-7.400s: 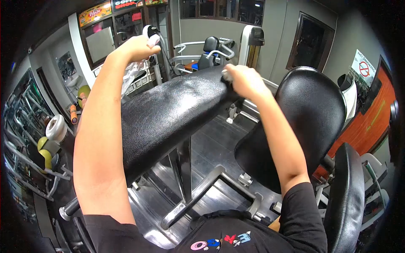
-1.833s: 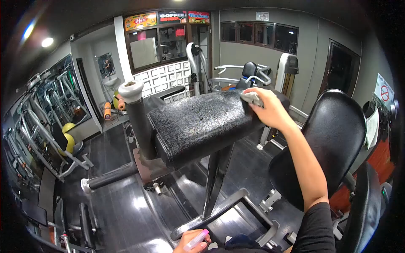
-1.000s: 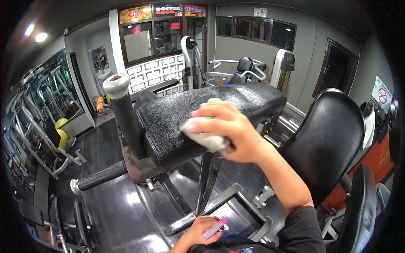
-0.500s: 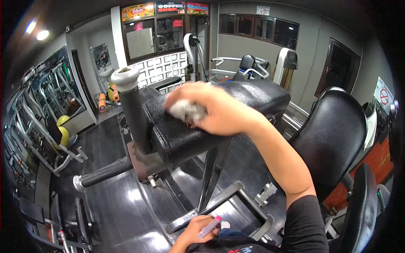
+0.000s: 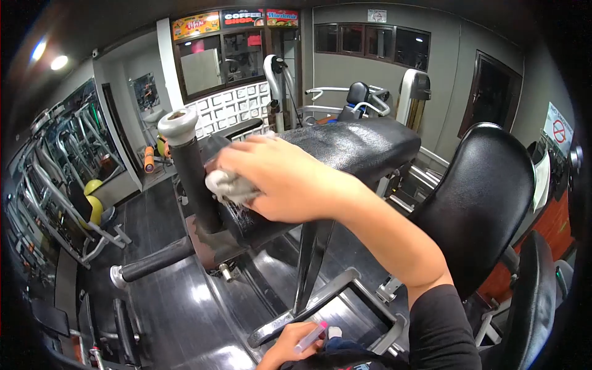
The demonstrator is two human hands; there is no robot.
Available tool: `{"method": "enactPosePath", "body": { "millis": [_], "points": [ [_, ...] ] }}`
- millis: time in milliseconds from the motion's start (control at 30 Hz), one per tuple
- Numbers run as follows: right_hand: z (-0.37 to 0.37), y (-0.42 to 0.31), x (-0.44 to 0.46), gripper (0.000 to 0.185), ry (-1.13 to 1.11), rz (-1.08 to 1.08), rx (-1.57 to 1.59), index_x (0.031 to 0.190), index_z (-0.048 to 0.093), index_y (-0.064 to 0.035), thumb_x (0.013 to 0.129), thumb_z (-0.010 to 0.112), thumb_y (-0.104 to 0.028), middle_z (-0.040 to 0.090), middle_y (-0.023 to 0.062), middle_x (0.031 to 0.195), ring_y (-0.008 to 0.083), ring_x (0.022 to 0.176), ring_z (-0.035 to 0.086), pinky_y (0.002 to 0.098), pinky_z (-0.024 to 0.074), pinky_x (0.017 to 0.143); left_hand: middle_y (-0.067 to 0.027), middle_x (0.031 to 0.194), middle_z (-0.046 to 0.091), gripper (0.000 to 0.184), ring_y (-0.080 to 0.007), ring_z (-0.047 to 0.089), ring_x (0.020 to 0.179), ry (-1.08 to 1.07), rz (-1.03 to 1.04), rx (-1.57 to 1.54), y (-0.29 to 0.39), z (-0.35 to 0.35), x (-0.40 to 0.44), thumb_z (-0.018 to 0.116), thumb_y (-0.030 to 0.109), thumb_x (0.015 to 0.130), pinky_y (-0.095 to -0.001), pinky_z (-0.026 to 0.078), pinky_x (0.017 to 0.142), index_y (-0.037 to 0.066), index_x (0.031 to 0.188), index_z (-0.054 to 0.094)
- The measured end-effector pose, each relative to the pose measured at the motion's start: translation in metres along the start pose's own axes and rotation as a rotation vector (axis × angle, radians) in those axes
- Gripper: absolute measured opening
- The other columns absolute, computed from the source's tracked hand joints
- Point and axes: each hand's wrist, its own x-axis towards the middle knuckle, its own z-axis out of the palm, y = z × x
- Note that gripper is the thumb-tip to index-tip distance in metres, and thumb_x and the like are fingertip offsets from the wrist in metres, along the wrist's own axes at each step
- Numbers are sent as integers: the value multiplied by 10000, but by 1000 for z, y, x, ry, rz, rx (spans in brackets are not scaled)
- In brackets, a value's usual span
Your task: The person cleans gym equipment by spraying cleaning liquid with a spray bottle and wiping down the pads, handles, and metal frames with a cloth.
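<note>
A crumpled grey-white cloth (image 5: pixel 231 187) is bunched under the fingers of my right hand (image 5: pixel 280 179). That hand presses the cloth against the left end of a long black padded cushion (image 5: pixel 357 143) on a gym machine. Wet-looking streaks shine on the cushion's upper surface. Low in the view, my left hand (image 5: pixel 288 345) is closed around a slim clear bottle with a pink cap (image 5: pixel 310 338), held near my body. Just left of the cloth rises a black foam-covered post with a silver end (image 5: pixel 179 126).
A black seat back (image 5: pixel 484 197) stands close on my right, with another pad (image 5: pixel 530 302) below it. A foam roller bar (image 5: pixel 157 260) juts out at lower left. The machine's metal frame (image 5: pixel 327 302) crosses the dark floor. More gym machines line the left wall.
My right hand has slid the cloth left and toward me, to the cushion's end edge. My left hand still holds the bottle, with little movement.
</note>
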Motion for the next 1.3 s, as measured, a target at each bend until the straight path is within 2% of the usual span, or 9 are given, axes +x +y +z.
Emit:
{"method": "enactPosePath", "body": {
  "millis": [167, 367, 467, 700, 867, 933, 1033, 1133, 1300],
  "points": [
    [-32, 20, -29, 538, -66, 201, 314, 1210, 605, -106, 710, 652, 88, 677, 121, 1108, 324, 1028, 638, 375, 488, 941, -112, 763, 626, 133, -328, 623, 680, 26, 16, 149, 0, -12, -5, 684, 148, 754, -369, 495, 623, 60, 843, 642],
    [11, 51, 20, 263, 8, 30, 207, 1117, 595, -53, 855, 614, -41, 666, 168, 978, 337, 899, 650, 393, 515, 825, -108, 759, 633, 122, -324, 636, 683, 80, -11, 101, -1, -17, -16, 681, 161, 774, -367, 504, 628, 67, 845, 649],
    [2, 6, 14, 404, -45, 144, 77, 1123, 627, -72, 725, 697, -58, 660, 131, 1087, 347, 1051, 600, 433, 468, 912, -90, 739, 628, 132, -303, 621, 671, 85, -50, 82, 0, -11, -12, 649, 153, 747, -358, 500, 634, 63, 844, 646],
    [5, -6, -97, 568, 278, -117, -272, 1168, 665, -265, 621, 818, -267, 621, 6, 1259, 239, 1172, 581, 429, 437, 947, -100, 751, 645, 150, -288, 644, 671, 134, 11, 117, -23, -17, -16, 663, 173, 773, -362, 513, 631, 43, 848, 671],
    [-14, 94, -180, 352, 842, 516, -466, 1124, 646, -72, 783, 647, 15, 665, 139, 1101, 317, 1030, 627, 388, 461, 906, -116, 770, 665, 216, -289, 663, 678, 96, -46, 143, -7, -37, -17, 675, 244, 784, -349, 518, 631, 36, 842, 672],
    [2, 93, -175, 355, 1116, 597, -109, 1128, 641, -60, 780, 650, 10, 649, 146, 1109, 319, 1032, 613, 385, 449, 921, -114, 768, 664, 228, -287, 658, 669, 111, -125, 62, -1, -36, -11, 670, 255, 789, -346, 516, 629, 35, 846, 671],
    [46, 31, -131, 375, 933, 275, -380, 1119, 655, -108, 748, 699, -80, 638, 119, 1136, 320, 1123, 568, 459, 402, 1000, -115, 763, 658, 239, -286, 656, 679, 75, -77, 67, -19, -23, -3, 662, 260, 789, -350, 515, 636, 30, 855, 668],
    [68, -10, -112, 505, 572, -146, -449, 1201, 608, -345, 739, 791, -256, 604, -1, 1265, 231, 1208, 540, 500, 355, 1072, -120, 765, 658, 251, -292, 656, 685, -26, -57, 56, -17, -13, 15, 652, 274, 796, -362, 517, 653, 28, 841, 666],
    [53, 51, -176, 466, 674, 74, -550, 1191, 620, -334, 760, 761, -229, 576, 19, 1322, 239, 1264, 516, 510, 354, 1078, -121, 729, 649, 253, -284, 651, 660, -14, -45, 84, -20, -19, 18, 646, 275, 792, -353, 510, 633, 28, 838, 666]
  ]
}}
